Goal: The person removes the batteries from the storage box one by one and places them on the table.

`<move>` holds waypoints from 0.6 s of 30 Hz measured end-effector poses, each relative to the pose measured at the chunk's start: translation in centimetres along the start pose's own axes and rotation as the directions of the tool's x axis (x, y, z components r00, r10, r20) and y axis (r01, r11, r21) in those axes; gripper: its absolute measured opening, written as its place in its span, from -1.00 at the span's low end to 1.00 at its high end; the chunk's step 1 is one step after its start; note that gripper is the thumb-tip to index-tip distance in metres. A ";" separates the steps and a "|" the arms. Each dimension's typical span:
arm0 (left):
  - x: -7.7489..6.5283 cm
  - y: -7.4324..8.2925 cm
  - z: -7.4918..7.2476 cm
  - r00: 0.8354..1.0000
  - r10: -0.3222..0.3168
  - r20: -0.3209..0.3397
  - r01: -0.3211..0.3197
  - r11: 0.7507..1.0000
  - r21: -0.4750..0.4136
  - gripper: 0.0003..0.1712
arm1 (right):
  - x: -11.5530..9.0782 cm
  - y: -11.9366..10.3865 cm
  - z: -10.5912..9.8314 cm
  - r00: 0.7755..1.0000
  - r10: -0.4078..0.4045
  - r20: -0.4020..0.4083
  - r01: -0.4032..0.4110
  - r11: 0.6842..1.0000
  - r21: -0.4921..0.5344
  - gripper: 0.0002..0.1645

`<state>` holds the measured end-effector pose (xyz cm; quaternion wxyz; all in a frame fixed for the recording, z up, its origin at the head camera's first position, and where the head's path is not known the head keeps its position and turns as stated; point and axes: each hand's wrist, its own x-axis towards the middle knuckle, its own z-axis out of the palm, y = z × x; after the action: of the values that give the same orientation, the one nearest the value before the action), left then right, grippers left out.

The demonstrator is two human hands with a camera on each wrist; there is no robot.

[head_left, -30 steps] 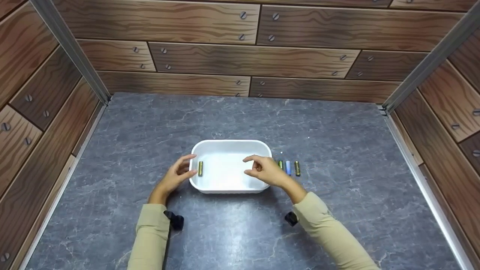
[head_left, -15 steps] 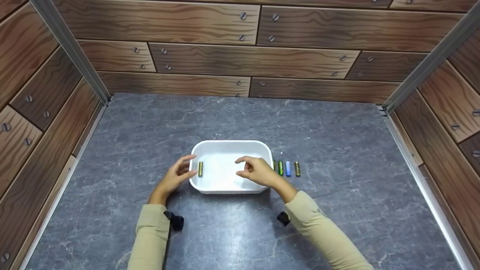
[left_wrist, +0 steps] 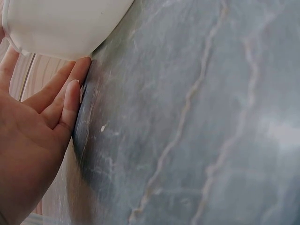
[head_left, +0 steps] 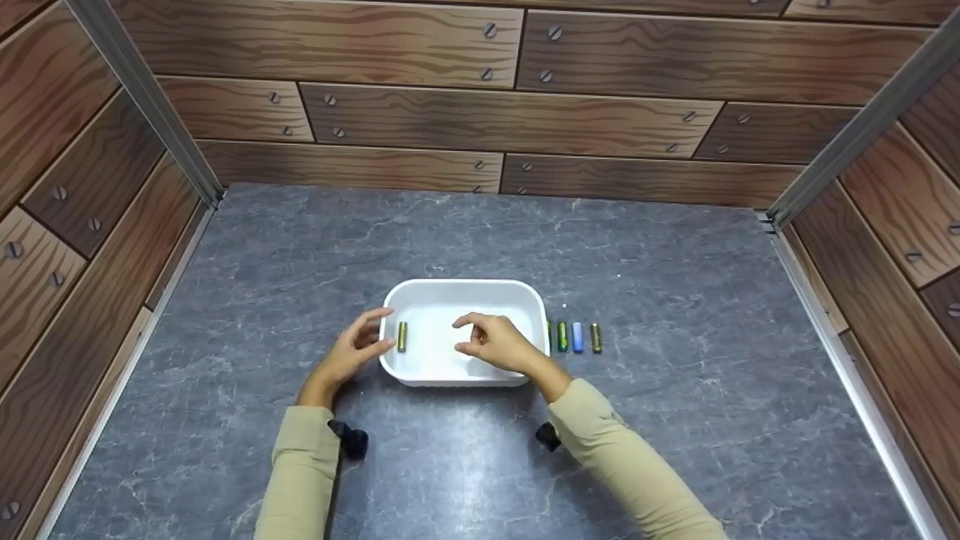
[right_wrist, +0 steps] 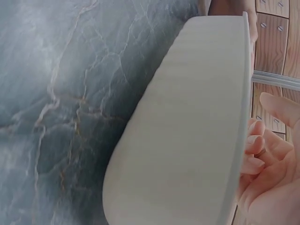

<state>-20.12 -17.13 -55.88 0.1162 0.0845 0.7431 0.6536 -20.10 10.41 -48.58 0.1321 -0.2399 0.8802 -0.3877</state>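
Observation:
A white rectangular tub [head_left: 465, 379] stands on the grey marbled table. One gold-and-dark battery [head_left: 403, 337] lies inside by its left wall. My left hand [head_left: 354, 346] touches the tub's left end, thumb and index fingertips at the rim. In the left wrist view, other fingers [left_wrist: 70, 101] of that hand extend near the tub's outer wall. Above the tub's interior is my right hand [head_left: 491, 343], thumb and index finger apart, nothing seen between them. The right wrist view shows its other fingers [right_wrist: 255, 145] bent, partly behind the tub's rim.
Right of the tub several batteries stand in a row: a green one [head_left: 562, 337], a blue one [head_left: 577, 337], a dark gold one [head_left: 596, 337], and another partly hidden by the rim. Wood-patterned walls [head_left: 420, 116] enclose the table at the back and sides.
My right hand has moved left over the tub, from its right rim toward its middle, uncovering the batteries on the table. My left hand, the tub and the battery inside stay put.

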 end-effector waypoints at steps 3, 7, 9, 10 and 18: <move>0.0 0.1 0.0 1.000 -0.010 -0.005 0.010 1.000 0.000 -0.36 | 0.4 0.0 0.4 1.000 0.011 0.011 -0.011 1.000 -0.008 -0.58; 0.0 0.2 0.1 1.000 -0.025 -0.013 0.025 1.000 -0.001 -0.36 | 0.8 -0.1 0.9 1.000 0.006 0.013 -0.006 1.000 -0.014 -0.59; 0.0 0.3 0.1 1.000 -0.024 -0.013 0.024 1.000 0.000 -0.36 | 1.0 -0.2 1.2 1.000 -0.002 0.011 0.002 1.000 -0.011 -0.59; 0.0 0.2 0.1 1.000 -0.023 -0.012 0.023 1.000 0.003 -0.36 | 1.1 -0.2 1.3 1.000 -0.009 0.009 0.009 1.000 -0.012 -0.59; 0.0 0.2 0.0 1.000 -0.022 -0.002 0.022 1.000 -0.009 -0.35 | 1.8 -0.2 2.4 1.000 -0.008 -0.009 0.008 1.000 -0.014 -0.57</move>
<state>-20.13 -17.08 -55.69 0.1228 0.0750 0.7411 0.6558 -20.59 7.86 -50.08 0.1250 -0.2428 0.8824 -0.3830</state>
